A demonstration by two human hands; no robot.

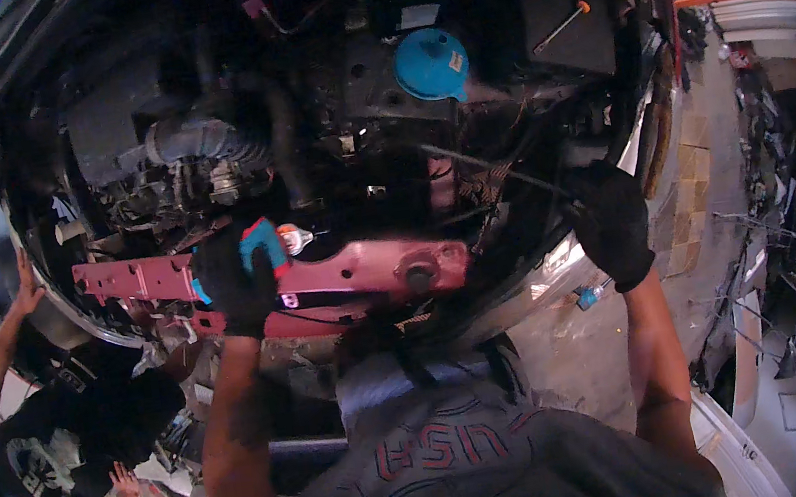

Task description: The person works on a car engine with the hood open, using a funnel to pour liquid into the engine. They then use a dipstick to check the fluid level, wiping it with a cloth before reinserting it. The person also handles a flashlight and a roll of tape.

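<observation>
Engine bay (pixel 377 90); left grip (pixel 237 282) closed on blue-red tool (pixel 261 242); right grip (pixel 608 226) round thin rod (pixel 498 168) (jutting forward-left).

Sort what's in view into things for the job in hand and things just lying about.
Likely in the job:
- teal-and-red object, in the left hand
- thin rod, apparently in the right hand
- pinkish-red crossbar

Apparently lying about:
- blue funnel
- orange-ended tool

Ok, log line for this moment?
left hand: at blue-and-red item, by pink bar | right hand: at thin rod | round blue object: beyond bar
</observation>
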